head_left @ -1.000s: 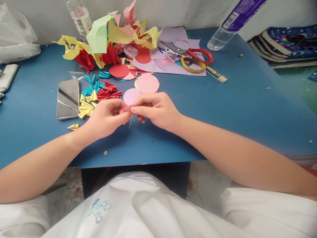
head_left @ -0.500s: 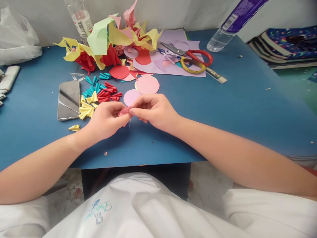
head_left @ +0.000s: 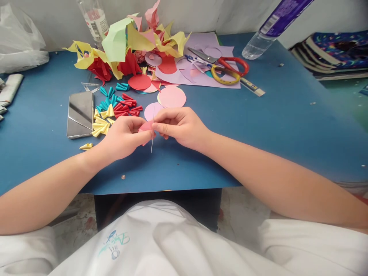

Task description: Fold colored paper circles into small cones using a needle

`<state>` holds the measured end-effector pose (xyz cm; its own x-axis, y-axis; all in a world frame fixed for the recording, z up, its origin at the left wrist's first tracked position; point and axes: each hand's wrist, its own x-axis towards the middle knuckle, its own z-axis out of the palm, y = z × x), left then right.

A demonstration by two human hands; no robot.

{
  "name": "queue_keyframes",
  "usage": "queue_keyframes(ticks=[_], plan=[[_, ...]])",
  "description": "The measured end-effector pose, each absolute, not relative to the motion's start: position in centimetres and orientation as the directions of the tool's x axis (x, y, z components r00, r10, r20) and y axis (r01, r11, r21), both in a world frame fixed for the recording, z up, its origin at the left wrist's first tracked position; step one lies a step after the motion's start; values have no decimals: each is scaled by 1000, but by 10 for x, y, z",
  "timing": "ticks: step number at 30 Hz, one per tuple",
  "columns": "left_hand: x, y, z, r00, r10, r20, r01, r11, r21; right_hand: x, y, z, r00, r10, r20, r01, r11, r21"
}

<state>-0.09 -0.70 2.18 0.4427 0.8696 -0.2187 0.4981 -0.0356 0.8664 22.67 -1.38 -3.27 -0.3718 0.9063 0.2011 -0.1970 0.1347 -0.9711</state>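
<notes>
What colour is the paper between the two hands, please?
Pink paper, clearest in the head view.

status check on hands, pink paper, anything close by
Left hand and right hand pinching pink paper. Thin rod at the pinch. Lilac circle just beyond.

Pale wall (head_left: 198, 19) across top of frame; blue tabletop (head_left: 258, 119) through middle; whitish, stained floor (head_left: 79, 224) lower left; green surface (head_left: 342, 92) right edge.
</notes>
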Motion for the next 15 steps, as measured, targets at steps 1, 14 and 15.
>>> queue_keyframes(ticks=[1,14,15], plan=[[-1,-7,22,436,869,-234,510,-25,860,227,-14,-32,-367,908,200,-193,136,-972],[3,-10,19,438,875,-205,439,-9,898,220,-22,-29,-298,944,144,-195,88,-977],[3,-11,18,433,880,-195,450,-24,893,219,-22,-30,-293,945,146,-203,87,-975]])
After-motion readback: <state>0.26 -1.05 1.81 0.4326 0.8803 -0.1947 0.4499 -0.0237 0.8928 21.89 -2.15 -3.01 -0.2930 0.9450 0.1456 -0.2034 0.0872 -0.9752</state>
